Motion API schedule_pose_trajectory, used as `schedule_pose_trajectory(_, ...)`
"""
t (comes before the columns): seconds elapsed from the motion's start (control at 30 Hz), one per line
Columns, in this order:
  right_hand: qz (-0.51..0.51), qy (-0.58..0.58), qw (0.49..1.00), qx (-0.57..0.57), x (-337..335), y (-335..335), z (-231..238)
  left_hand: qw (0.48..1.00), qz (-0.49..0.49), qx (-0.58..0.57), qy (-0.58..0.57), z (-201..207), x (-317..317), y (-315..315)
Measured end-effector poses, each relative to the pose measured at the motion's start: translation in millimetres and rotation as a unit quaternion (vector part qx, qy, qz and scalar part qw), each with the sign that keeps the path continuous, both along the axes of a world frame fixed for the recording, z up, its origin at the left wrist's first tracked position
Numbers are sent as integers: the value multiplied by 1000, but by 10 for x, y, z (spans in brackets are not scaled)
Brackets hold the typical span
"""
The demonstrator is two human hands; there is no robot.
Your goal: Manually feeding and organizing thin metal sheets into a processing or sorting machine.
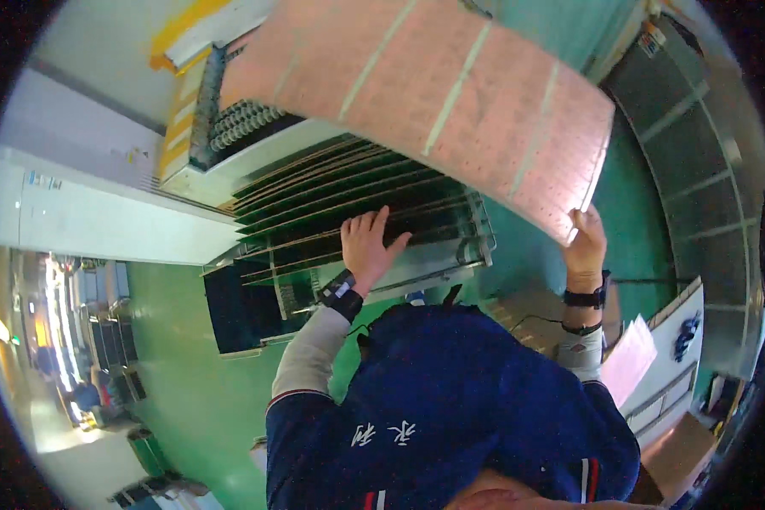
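A large copper-pink circuit board panel (467, 93) with pale stripes spans the upper middle, tilted and slightly bowed. My right hand (586, 242) is closed on its near right corner. Beneath the panel stands a metal rack (482, 229) with several thin dark-green boards (331, 183) set on edge, side by side with gaps. Over the nearest boards lies my left hand (370, 246), fingers spread, thumb out, gripping nothing. Whether its fingertips touch a board edge I cannot tell. The panel's far left end reaches over a roller machine (245, 123).
White machine housing (102, 204) with yellow edging runs along the left. A dark rack (242, 310) stands on the green floor left of the boards. At right, a pink sheet (629, 361) lies by a white board, with grey panels (697, 144) behind and a cardboard box (680, 455) lower down.
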State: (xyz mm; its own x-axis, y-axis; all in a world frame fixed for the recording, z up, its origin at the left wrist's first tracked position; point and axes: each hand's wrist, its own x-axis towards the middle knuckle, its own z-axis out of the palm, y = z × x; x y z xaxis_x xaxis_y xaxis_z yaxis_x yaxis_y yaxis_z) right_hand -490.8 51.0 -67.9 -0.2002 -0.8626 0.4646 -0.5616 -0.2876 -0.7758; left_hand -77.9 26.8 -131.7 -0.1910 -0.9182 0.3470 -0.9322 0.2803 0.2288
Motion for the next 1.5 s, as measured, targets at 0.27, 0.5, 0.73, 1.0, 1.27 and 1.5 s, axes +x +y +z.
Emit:
schedule_pose_trajectory(0.27,301,-552,752,197,868,-883,155,999,-17,40,13,79,70,-22)
schedule_pose_trajectory(0.5,361,-514,726,279,1417,-1611,198,999,-15,34,21,63,132,-22)
schedule_pose_trajectory(0.73,290,-335,862,245,1325,-2277,-279,998,-16,28,56,87,177,-73)
schedule_pose_trajectory(1.0,174,-476,782,364,1228,-3011,-685,996,-25,21,80,69,192,-119)
schedule_pose_trajectory(1.27,164,-455,790,377,1661,-3329,-381,994,-22,35,97,-1,204,-119)
schedule_pose_trajectory(1.5,192,-489,772,357,1644,-3537,-699,994,-18,-31,102,-8,227,-105)
